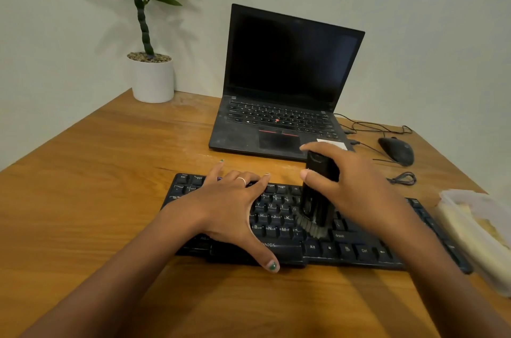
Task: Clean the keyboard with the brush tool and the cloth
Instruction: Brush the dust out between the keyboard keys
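Note:
A black keyboard (356, 250) lies across the wooden desk in front of me. My left hand (229, 207) rests flat on its left half, fingers spread and straight, thumb at the front edge. My right hand (356, 188) grips a black brush tool (318, 194) held upright, its grey bristles pressed on the keys near the keyboard's middle. At the right edge of the desk a clear plastic box (475, 229) holds something pale yellow, possibly the cloth.
An open black laptop (282, 116) with a dark screen stands behind the keyboard. A black mouse (396, 151) and its cables lie to the right of it. A potted plant (152, 77) stands at the far left corner by the wall.

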The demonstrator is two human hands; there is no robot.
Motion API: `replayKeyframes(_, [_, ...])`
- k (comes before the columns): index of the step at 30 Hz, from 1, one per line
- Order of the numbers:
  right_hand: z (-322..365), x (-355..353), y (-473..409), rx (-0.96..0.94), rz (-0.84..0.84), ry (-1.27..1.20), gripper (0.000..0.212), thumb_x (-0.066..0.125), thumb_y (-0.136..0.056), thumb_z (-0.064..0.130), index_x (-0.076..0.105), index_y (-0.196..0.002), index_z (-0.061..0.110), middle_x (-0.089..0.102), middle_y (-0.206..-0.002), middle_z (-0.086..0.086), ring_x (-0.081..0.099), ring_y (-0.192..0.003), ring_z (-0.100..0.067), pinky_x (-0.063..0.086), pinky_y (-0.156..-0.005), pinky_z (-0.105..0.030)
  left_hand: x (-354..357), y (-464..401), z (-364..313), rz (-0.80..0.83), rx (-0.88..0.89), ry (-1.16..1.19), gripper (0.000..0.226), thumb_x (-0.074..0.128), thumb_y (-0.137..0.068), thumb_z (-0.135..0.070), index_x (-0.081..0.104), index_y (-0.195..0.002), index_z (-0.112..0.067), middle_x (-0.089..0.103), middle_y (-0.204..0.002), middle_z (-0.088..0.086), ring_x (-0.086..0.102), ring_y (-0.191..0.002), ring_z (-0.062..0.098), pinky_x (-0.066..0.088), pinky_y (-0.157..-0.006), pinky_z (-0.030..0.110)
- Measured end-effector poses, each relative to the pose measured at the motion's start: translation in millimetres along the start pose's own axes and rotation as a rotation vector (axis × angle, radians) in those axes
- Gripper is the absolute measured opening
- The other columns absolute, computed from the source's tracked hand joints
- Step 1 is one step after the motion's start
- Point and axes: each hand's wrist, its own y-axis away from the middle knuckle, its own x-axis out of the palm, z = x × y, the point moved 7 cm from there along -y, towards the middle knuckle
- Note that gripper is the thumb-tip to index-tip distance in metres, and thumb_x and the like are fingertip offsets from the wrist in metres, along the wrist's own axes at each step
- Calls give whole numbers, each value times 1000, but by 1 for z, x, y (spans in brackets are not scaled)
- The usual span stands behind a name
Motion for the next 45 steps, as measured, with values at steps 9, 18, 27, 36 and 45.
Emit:
replayKeyframes(9, [-1,0,12,28,-35,-69,46,55,-88,40,41,-132,41,46,-86,25,49,-74,5,48,-62,-15,0,0,-1,11,0,18,134,60,-58,-86,-16,-153,-29,-3,-162,-8,-8,-147,13,-22,-113,52])
replayKeyframes(18, [0,-1,10,43,67,-28,47,55,-89,39,41,-134,38,52,-100,13,51,-81,-1,47,-63,-13,0,0,0,9,5,24,135,60,-57,-86,-18,-152,-30,-3,-162,-8,-8,-147,13,-22,-113,52])
replayKeyframes(27, [3,-2,15,57,66,-57,47,56,-88,40,42,-133,39,50,-93,19,55,-82,-2,54,-67,-22,0,0,-1,-4,11,15,135,60,-58,-86,-20,-151,-30,-1,-162,-7,-6,-147,13,-21,-114,50])
replayKeyframes(36, [12,-3,30,40,66,-32,49,54,-87,43,40,-133,42,46,-87,26,50,-77,7,48,-62,-14,0,0,-2,1,8,18,135,61,-59,-85,-20,-151,-30,-1,-161,-7,-7,-147,13,-22,-114,49])
replayKeyframes(45, [13,-9,36,50,39,-11,51,54,-86,43,39,-135,43,47,-90,23,52,-83,-2,51,-71,-21,1,-1,-1,0,16,21,135,60,-57,-86,-19,-152,-30,-1,-162,-7,-6,-147,13,-21,-114,52])
